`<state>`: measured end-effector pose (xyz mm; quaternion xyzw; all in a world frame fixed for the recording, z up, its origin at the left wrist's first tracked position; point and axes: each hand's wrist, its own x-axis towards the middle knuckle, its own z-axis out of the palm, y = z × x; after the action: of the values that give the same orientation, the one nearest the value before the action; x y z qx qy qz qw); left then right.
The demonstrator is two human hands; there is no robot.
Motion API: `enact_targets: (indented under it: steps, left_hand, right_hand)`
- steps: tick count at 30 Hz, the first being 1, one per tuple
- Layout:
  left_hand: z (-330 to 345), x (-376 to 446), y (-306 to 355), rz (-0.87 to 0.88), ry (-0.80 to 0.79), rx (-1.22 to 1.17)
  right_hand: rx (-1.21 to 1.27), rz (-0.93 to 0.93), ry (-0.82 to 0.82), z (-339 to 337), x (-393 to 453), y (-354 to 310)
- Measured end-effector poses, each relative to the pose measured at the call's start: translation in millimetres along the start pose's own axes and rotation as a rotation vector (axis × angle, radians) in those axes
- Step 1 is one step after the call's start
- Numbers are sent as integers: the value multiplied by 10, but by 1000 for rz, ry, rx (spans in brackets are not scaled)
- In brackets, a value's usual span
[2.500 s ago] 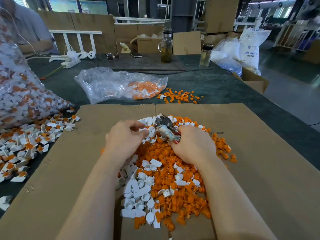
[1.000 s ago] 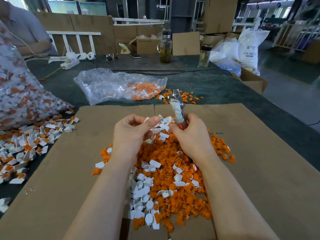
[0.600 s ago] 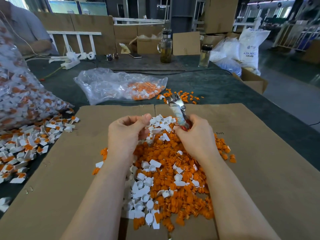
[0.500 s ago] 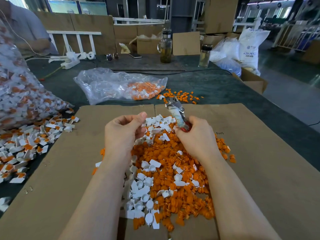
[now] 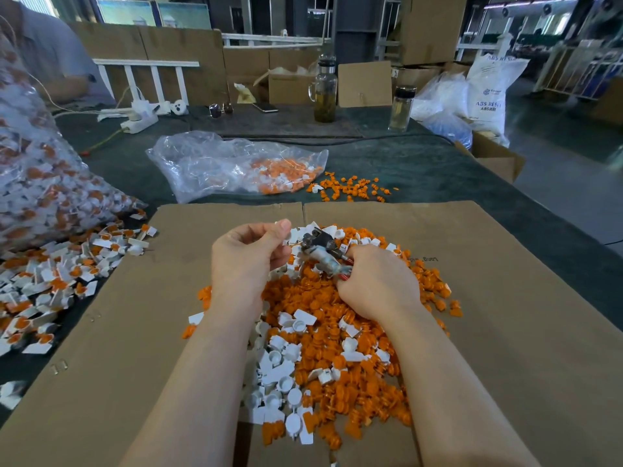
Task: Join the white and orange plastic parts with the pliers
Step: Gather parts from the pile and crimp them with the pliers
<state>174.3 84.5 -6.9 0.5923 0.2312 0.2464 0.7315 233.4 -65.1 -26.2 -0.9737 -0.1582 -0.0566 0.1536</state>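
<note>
Pinching a small white plastic part (image 5: 292, 238) between thumb and forefinger, the left hand (image 5: 247, 261) is hovering above the far end of the heap, its other fingers curled toward the palm. Left of it, a big clear plastic bag of joined white-and-orange pieces (image 5: 37, 183) is bulging at the edge of the view, and a loose scatter of the same joined pieces (image 5: 57, 281) is spreading over the dark green tabletop (image 5: 438, 170). Both forearms are reaching over a flat sheet of brown cardboard (image 5: 522, 332), which is carrying the mixed heap of loose white and orange plastic parts (image 5: 323, 348) (orange ones mostly in the middle and right, white ones nearer the left forearm). Just right of the pinched part, the grey metal pliers (image 5: 320, 249) are pointing their head at it; whether they are touching it cannot be told. The right hand (image 5: 377, 284) is wrapping its fingers round the pliers' handles, low over the heap. Farther back, a crumpled clear bag with orange pieces (image 5: 236, 166) is lying on the tabletop, with a few stray orange parts (image 5: 350, 188) beside its right end.
</note>
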Motion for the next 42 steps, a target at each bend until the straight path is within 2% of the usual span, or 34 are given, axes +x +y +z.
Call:
enact_targets:
  steps: [9, 14, 21, 24, 31, 42]
  left_hand:
    - [14, -13, -7, 2, -14, 20]
    - [17, -20, -10, 0, -20, 29]
    - [13, -21, -11, -4, -32, 23]
    - [24, -26, -8, -8, -54, 24]
    - [64, -66, -4, 9, -143, 29]
    - [119, -81, -38, 74, -140, 143]
  right_hand:
    - [22, 20, 78, -35, 0, 4]
    - [-34, 14, -9, -14, -18, -5]
    - [26, 22, 26, -21, -13, -3]
    - [147, 17, 77, -54, -3, 13]
    - [685, -56, 200, -151, -38, -60]
    - [705, -90, 290, -130, -57, -134]
